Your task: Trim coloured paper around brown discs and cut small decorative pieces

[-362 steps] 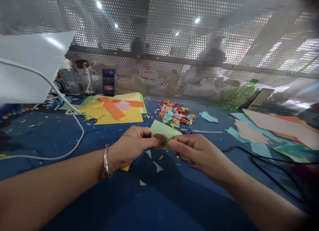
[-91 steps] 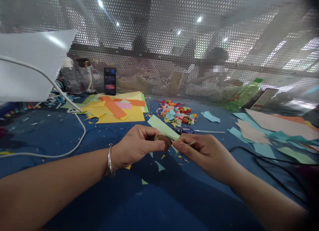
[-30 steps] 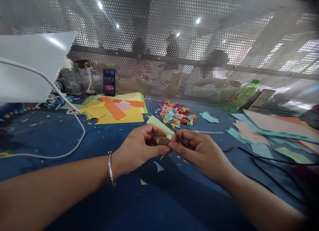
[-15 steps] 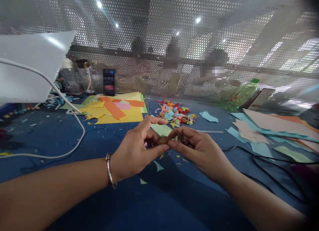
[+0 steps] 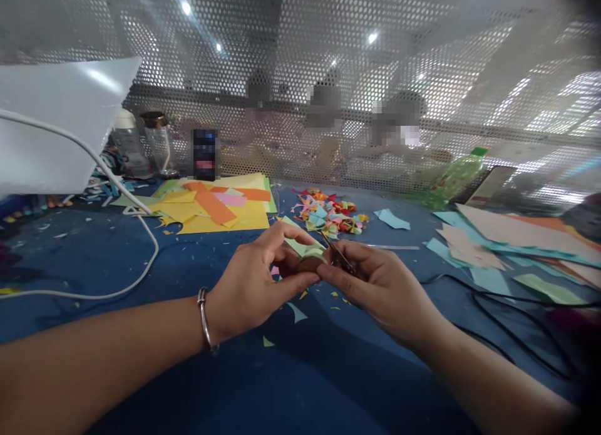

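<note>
My left hand (image 5: 260,269) is closed in a loose pinch on a small pale green piece of paper (image 5: 314,256), its thumb along the lower edge and the index finger arched over the top. The paper is curved, and part of it is hidden by the fingers. My right hand (image 5: 375,281) holds slim dark metal scissors (image 5: 342,260), tips pointing up and left beside the paper; their handles are hidden in the palm. Thumb and fingertips of both hands nearly meet at the paper's right end. Beyond the hands lies a pile of small colourful paper pieces (image 5: 328,214).
Yellow paper sheets (image 5: 248,219) with orange strips lie back left, under a phone (image 5: 205,154). Blue and peach sheets (image 5: 526,231) are stacked right, near black cables (image 5: 507,319). A white cable (image 5: 113,295) loops at left. A green bottle (image 5: 457,178) leans against the perforated screen (image 5: 291,40).
The pale green paper between my hands now shows more of its upper face. The scissors' blades are more visible above the right fingers. Both hands stay in nearly the same place.
</note>
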Tool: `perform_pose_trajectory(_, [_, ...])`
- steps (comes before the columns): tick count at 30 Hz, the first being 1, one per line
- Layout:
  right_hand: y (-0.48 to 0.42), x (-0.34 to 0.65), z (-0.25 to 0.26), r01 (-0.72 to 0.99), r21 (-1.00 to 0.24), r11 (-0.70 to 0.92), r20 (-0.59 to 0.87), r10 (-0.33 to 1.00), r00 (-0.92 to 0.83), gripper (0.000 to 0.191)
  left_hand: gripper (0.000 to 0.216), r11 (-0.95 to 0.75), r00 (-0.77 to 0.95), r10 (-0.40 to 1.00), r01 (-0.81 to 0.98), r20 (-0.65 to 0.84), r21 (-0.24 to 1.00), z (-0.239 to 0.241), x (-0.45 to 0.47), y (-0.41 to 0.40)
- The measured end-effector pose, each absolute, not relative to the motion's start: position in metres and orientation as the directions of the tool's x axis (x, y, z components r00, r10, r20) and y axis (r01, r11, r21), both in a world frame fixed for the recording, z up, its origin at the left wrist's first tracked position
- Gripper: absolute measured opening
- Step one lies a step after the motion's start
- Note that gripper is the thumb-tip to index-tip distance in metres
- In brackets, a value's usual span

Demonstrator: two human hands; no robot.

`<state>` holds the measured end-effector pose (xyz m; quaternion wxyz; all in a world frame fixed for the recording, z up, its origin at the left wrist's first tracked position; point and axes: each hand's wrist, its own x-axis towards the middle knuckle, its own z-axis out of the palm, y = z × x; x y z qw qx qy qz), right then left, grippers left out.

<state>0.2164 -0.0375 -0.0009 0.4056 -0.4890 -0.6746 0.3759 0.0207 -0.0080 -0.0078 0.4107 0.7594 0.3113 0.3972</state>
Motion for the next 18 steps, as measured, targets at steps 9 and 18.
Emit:
perform_pose_trajectory(9, [-0.0379, 0.2178, 0.0003, 0.414, -0.866, 0.280, 0.225, 0.958, -0.178, 0.029, 0.020, -0.151, 0.539, 0.832, -0.012, 0.134, 0.988, -0.0087, 0.0264, -0.0062])
perform_pose_trajectory(18, [-0.0385, 0.2194, -0.0029, 0.468, -0.839, 0.277, 0.220, 0.960, -0.174, 0.027, 0.019, -0.106, 0.516, 0.849, -0.042, 0.112, 0.993, -0.0075, 0.0272, -0.0052])
